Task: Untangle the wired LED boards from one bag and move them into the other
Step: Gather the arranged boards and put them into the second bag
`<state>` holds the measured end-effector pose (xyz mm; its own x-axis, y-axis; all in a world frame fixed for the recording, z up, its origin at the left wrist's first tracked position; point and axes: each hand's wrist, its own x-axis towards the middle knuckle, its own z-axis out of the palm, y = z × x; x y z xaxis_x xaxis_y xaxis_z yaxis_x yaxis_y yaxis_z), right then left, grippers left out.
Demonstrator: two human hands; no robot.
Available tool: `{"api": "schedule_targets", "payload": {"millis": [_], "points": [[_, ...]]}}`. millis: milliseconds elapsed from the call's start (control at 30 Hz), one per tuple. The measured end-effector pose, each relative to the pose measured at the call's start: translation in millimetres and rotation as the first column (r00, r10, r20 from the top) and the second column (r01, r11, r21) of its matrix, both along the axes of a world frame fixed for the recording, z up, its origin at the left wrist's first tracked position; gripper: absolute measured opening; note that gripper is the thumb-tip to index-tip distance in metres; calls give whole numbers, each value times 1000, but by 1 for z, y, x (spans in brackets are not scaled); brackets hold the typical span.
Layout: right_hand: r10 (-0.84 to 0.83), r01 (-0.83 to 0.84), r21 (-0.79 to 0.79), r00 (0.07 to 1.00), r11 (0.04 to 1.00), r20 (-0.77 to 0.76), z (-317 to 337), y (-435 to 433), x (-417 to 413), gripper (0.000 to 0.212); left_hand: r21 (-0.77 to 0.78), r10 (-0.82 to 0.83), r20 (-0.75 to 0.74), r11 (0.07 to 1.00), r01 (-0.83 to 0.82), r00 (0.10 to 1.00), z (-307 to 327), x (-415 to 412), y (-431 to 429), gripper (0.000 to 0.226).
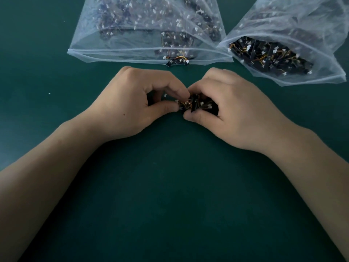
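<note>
- Dark green matte table surface (170,195), nearest the viewer. Both bare forearms come in from 7 and 5 o'clock and meet above the middle of the view.
- Small tangled clump of black LED boards with orange-yellow wires and white plug connectors (192,106), held between the two hands low over the table. I cannot tell whether it touches the surface.
- Left hand (136,104), at 9 o'clock of the clump: fingers curled, with thumb and forefinger tips pinching the clump's left end at a connector or wire.
- Right hand (234,110), at 3 o'clock: fingers curled over the clump and thumb beneath, cupping most of the boards.
- Orientation: the clump's long axis runs 9 to 3, hand to hand. One board in the middle stands on edge, its long axis near 12 to 6. Which way its LED face points cannot be read.
- Step in hand (judgement): freeing one board. Best to anchor the bulk in the right hand, follow a single wire with the left, and ease it out along its length rather than pulling against the solder joints.
- A few loose black boards with wires (178,61) lie at 12 o'clock, at the mouth of the left translucent white mesh bag (113,52), which is packed with boards.
- Right translucent white mesh bag (302,81), at 1 to 2 o'clock, mouth gaping, boards visible inside. I cannot tell which bag is the source.
</note>
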<state>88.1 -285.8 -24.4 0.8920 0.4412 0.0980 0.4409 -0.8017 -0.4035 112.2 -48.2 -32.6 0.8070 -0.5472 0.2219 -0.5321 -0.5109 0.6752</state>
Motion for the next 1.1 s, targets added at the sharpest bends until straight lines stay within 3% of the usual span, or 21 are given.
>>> {"api": "schedule_targets", "payload": {"millis": [200, 900, 1100], "points": [[14, -12, -39, 999, 999, 46, 2, 1, 0, 31, 12, 27, 50, 1000, -28, 998, 2, -2, 0, 21], [-23, 25, -30, 996, 999, 87, -3, 3, 1, 20, -24, 17, 50, 1000, -16, 999, -1, 0, 1, 30], [-24, 20, 51, 997, 999, 69, 0, -1, 1, 21, -30, -59, 74, 998, 61, 996, 0, 2, -3, 34]]}}
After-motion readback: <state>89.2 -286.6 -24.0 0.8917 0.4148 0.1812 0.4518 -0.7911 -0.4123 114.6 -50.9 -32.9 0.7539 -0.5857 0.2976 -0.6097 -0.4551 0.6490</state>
